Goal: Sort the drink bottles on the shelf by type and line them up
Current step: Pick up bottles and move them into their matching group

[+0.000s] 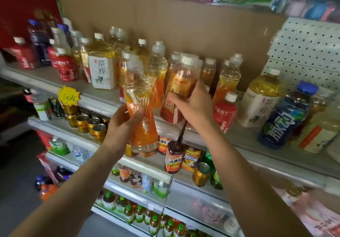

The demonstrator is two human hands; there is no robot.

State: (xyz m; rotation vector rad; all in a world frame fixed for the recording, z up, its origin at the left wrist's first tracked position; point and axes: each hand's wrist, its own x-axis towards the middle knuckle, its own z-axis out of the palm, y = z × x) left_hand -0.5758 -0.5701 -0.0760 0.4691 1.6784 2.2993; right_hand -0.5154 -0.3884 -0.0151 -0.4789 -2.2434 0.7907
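At the front of the upper drink shelf (55, 79), the person's left hand (120, 126) grips an orange-labelled sports drink bottle (140, 106) around its lower half. Fingers and thumb curl round it, and it is held upright in the air, just ahead of the shelf edge. The right hand (193, 106) wraps its fingers round an amber tea bottle (181, 82) with a white cap and a red-and-white label. This bottle leans slightly left at the shelf's front edge; whether its base rests on the shelf cannot be told. Between the two held bottles, just behind them, stands a second orange-labelled bottle (156, 75), with more amber bottles further back. To the left stand a square white-labelled tea bottle (102, 69) and red juice bottles (66, 67). To the right are a small red juice bottle (225, 113), a large white-labelled tea bottle (259, 102) and a blue drink bottle (285, 121). A cardboard sheet (184, 25) backs the shelf. Gold cans (92, 124) sit on the shelf below.
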